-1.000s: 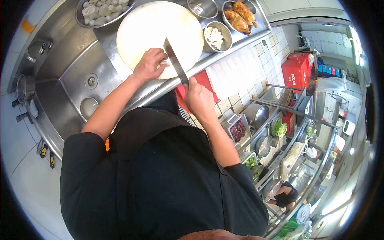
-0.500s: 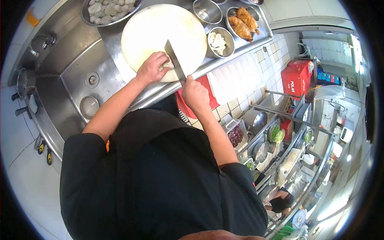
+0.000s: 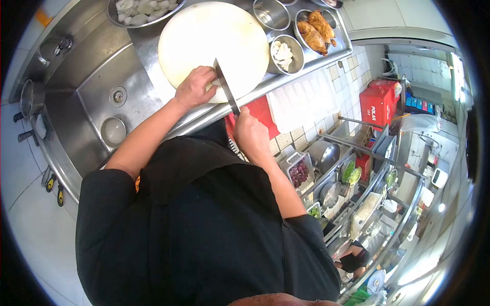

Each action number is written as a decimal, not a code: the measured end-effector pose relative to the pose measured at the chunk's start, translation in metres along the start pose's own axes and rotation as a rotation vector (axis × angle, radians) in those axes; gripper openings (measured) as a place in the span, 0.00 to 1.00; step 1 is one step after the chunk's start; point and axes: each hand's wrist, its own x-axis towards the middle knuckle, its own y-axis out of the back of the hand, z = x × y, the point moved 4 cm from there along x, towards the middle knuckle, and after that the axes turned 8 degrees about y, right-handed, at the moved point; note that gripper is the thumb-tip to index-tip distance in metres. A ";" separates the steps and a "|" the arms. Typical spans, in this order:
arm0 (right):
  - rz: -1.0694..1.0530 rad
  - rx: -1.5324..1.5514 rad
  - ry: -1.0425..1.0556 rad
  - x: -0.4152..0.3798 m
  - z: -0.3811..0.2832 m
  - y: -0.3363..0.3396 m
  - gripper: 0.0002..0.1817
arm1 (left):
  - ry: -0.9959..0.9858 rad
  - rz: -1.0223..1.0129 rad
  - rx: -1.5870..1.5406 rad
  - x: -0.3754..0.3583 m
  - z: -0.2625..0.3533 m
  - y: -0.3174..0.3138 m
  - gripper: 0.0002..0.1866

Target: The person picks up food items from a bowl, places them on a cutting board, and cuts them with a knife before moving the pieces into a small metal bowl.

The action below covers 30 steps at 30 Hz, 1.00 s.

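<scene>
My left hand presses a pale piece of food onto the near edge of a round white cutting board. The fingers are curled over the piece, so most of it is hidden. My right hand grips the handle of a knife. Its blade lies across the board right beside my left fingers, at the food.
A steel counter holds a bowl of white cut pieces, an empty steel bowl, a bowl of roasted meat and a tray of pale pieces. A steel sink lies left. A red cooler and shelves of bowls stand right.
The knife has drawn back slightly toward me across the food, the right hand moving down with it. My left hand stays on the piece.
</scene>
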 end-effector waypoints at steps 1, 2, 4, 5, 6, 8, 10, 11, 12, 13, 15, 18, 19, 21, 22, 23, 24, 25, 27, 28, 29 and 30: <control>-0.005 0.002 -0.007 0.004 0.001 -0.010 0.10 | 0.003 -0.003 -0.002 -0.003 0.000 -0.001 0.15; -0.025 0.013 -0.011 0.008 0.001 -0.019 0.10 | 0.017 -0.018 -0.002 -0.006 0.000 -0.002 0.15; -0.041 0.029 -0.017 0.020 0.000 -0.021 0.11 | 0.022 -0.037 0.005 -0.003 -0.001 -0.001 0.15; -0.051 0.066 -0.031 0.018 0.001 -0.018 0.11 | 0.027 -0.044 0.009 -0.005 -0.001 -0.001 0.15; -0.057 0.099 -0.042 0.019 0.001 -0.009 0.12 | 0.030 -0.044 0.015 -0.004 -0.001 -0.002 0.15; -0.041 0.154 -0.056 0.018 0.006 0.005 0.14 | 0.051 -0.026 0.005 -0.003 -0.003 -0.005 0.14; 0.003 0.205 -0.075 0.012 0.016 0.015 0.16 | 0.085 -0.004 -0.027 -0.007 -0.004 -0.005 0.14; 0.016 0.298 -0.105 0.010 0.027 0.015 0.17 | 0.078 0.008 -0.029 -0.007 -0.004 -0.005 0.14; 0.030 0.390 -0.134 0.010 0.035 0.017 0.18 | 0.070 0.020 -0.032 -0.007 -0.004 -0.005 0.13; 0.046 0.483 -0.164 0.009 0.042 0.021 0.19 | 0.060 0.032 -0.034 -0.005 -0.003 -0.005 0.13; -0.023 0.746 -0.289 0.003 0.060 0.022 0.18 | 0.156 -0.004 -0.086 -0.005 -0.004 -0.006 0.14; -0.068 0.951 -0.352 -0.003 0.095 -0.006 0.15 | 0.231 0.079 -0.103 -0.006 0.003 -0.015 0.18; -0.094 1.050 -0.356 -0.006 0.102 -0.022 0.14 | 0.243 0.133 -0.098 -0.006 0.007 -0.021 0.21; -0.149 1.247 -0.356 -0.014 0.111 -0.049 0.13 | 0.276 0.134 -0.009 -0.004 0.018 -0.040 0.25; -0.155 1.261 -0.362 -0.015 0.104 -0.056 0.12 | 0.290 0.135 0.034 -0.004 0.020 -0.049 0.28; -0.208 1.298 -0.351 -0.017 0.098 -0.065 0.12 | 0.277 0.143 0.083 -0.003 0.022 -0.056 0.29; -0.249 1.321 -0.329 -0.015 0.088 -0.070 0.12 | 0.260 0.148 0.131 -0.003 0.024 -0.064 0.30; -0.287 1.345 -0.308 -0.014 0.079 -0.074 0.13 | 0.240 0.152 0.178 -0.001 0.027 -0.070 0.30; -0.275 1.315 -0.273 -0.010 0.068 -0.067 0.13 | 0.270 0.149 0.089 0.006 0.027 -0.077 0.26; -0.270 1.300 -0.254 -0.010 0.065 -0.060 0.14 | 0.274 0.141 0.052 0.010 0.028 -0.080 0.26; -0.227 1.332 -0.281 -0.012 0.068 -0.055 0.13 | 0.280 0.133 0.016 0.015 0.028 -0.082 0.25; -0.186 1.362 -0.306 -0.015 0.072 -0.050 0.12 | 0.257 0.123 -0.031 0.025 0.034 -0.084 0.25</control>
